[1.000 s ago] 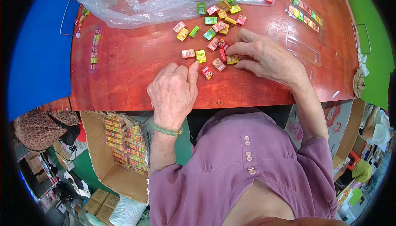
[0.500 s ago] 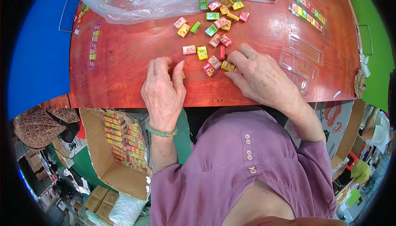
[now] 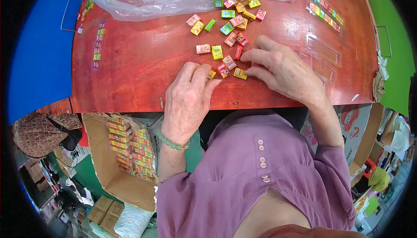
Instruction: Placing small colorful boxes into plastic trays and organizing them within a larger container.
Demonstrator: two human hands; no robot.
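Observation:
Small coloured boxes lie loose on the red wooden table (image 3: 143, 64). My left hand (image 3: 189, 92), with a green bead bracelet, is closed round a small yellow box (image 3: 211, 74), which shows between fingertips and thumb. Just right of it are a red box (image 3: 223, 70) and a pink box (image 3: 229, 62). My right hand (image 3: 284, 71) is open, thumb and fingers apart. Its thumb tip is close to another yellow box (image 3: 240, 73), and its forefinger is beside an upright red box (image 3: 239, 52). A yellow-green box (image 3: 217, 52) lies farther back between the hands.
A clear plastic bag (image 3: 143, 3) with more boxes spreads across the far side. Filled clear trays (image 3: 325, 14) and vacant clear trays (image 3: 323, 49) lie at right. A row of boxes (image 3: 99, 44) is at left. Below the table edge stands a carton (image 3: 113, 181) of stacked boxes.
My left hand has moved right, carrying the yellow box toward the red and pink ones. My right hand's fingers have drawn slightly back from the other yellow box.

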